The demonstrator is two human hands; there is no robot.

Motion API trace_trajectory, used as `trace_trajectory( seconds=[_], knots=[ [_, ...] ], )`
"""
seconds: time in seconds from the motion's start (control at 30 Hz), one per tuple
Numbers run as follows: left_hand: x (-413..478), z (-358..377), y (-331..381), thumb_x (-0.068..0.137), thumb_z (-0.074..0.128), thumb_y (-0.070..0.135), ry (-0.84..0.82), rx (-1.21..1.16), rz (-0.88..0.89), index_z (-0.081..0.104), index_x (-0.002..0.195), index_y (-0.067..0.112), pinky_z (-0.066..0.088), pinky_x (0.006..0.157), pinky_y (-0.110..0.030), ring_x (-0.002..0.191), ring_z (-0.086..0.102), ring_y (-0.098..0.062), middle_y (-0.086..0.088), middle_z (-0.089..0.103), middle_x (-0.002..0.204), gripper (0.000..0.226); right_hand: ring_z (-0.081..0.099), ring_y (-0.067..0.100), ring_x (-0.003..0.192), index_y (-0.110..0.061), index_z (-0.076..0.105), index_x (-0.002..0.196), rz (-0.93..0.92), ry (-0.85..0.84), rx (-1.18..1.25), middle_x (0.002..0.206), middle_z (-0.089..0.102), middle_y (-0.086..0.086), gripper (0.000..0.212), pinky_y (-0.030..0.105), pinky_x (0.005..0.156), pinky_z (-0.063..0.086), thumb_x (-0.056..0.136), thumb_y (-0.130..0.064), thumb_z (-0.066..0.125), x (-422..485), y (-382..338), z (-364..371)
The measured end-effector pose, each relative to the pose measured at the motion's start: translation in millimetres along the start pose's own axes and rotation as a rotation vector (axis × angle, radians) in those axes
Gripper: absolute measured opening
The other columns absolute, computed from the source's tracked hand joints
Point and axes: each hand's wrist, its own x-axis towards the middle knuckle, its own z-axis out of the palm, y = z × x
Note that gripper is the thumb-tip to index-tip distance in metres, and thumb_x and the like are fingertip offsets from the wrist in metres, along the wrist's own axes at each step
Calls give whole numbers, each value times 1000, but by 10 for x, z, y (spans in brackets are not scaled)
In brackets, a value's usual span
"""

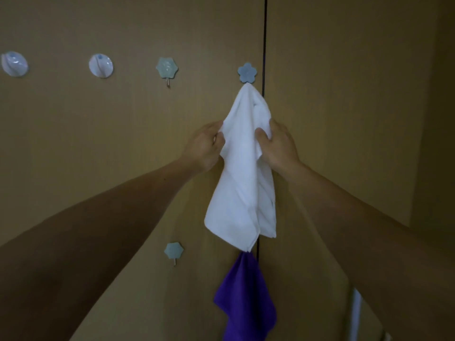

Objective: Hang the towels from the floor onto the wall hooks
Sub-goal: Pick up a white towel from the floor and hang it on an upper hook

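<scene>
Two bare arms reach up from the lower corners of the frame to a white towel (242, 183) in the centre. The towel's top is gathered to a point and caught on a blue hook (247, 72), shaped like a flower, at upper centre. From there it drapes down in long folds.

The left hand (206, 146) has its grip closed on the towel's left edge, fingers curled around the cloth. The right hand (278, 143) has its grip closed on the right edge, with the thumb across the front and the fingers behind. Both hold the towel just below the hook, probably to settle it on the hook and spread it so that it hangs evenly.

A purple towel (243, 299) hangs directly below, at lower centre. Its top starts right at the white towel's bottom tip, which hides whatever it hangs from.

Other hooks are bare. Along the upper left runs a row: a round hook (14, 64) at the far left edge, a second round hook (101, 65) beside it, then a green hook (167, 68) with a small metal peg. A lower green hook (173, 250) sits left of the white towel's bottom edge.

The wall (344, 94) is smooth, tan, wood-look panelling. A dark vertical seam (265, 33) runs down it just right of the blue hook. The light is dim and the floor is out of view, so I cannot tell whether more towels wait there.
</scene>
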Motion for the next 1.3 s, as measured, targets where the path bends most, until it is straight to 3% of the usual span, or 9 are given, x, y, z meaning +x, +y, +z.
trace_trajectory(
  seconds=[0.1, 0.17, 0.3, 0.6, 0.9, 1.1, 1.3],
  knots=[
    [-194, -114, -80, 102, 35, 21, -70, 33, -26, 40, 142, 2, 27, 113, -35, 135, 38, -29, -15, 42, 147, 45, 25, 27, 143, -6, 26, 150, 9, 14, -117, 156, 27, 14, 63, 37, 116, 23, 100, -42, 37, -260, -128, 32],
    [-354, -161, -112, 103, 35, 23, -101, 38, -29, 38, 144, 3, 25, 114, -35, 138, 34, -28, -15, 38, 150, 46, 19, 26, 145, -9, 25, 151, -9, 11, -154, 158, 22, 12, 63, 41, 119, 19, 100, -43, 39, -465, -212, 78],
    [-692, -234, -148, 103, 34, 29, -151, 58, -40, 36, 146, 6, 21, 114, -34, 139, 31, -28, -13, 36, 151, 48, 21, 24, 144, -9, 28, 149, -63, -25, -165, 156, 24, 11, 60, 39, 118, 21, 100, -41, 41, -900, -330, 171],
    [-1518, -627, -185, 102, 36, 34, -258, 115, -258, 22, 151, 15, 18, 113, -32, 143, 24, -25, -9, 25, 157, 55, 32, 28, 135, -11, 42, 141, -115, -120, -64, 147, 36, 10, 49, 40, 109, 31, 98, -33, 48, -1556, -687, 435],
    [-2868, -1028, -153, 99, 43, 33, -402, 243, -533, 26, 149, 12, 25, 113, -36, 139, 30, -30, -13, 31, 154, 58, 42, 28, 129, -10, 48, 136, -122, -421, 29, 140, 44, 11, 49, 38, 108, 35, 95, -35, 50, -2372, -1066, 868],
    [-4186, -1791, -389, 99, 42, 34, -481, 364, -826, 28, 148, 9, 29, 112, -37, 136, 35, -34, -18, 34, 151, 57, 47, 31, 122, -12, 49, 134, -146, -791, 84, 137, 45, 12, 51, 35, 103, 38, 92, -40, 53, -3342, -1650, 1596],
    [-5619, -2657, -619, 99, 41, 38, -467, 427, -1140, 29, 148, 11, 30, 112, -41, 136, 35, -34, -17, 34, 151, 58, 41, 34, 129, -11, 48, 137, -249, -1057, 94, 139, 44, 15, 55, 36, 105, 35, 92, -42, 51, -4448, -2474, 2366]
  ],
)
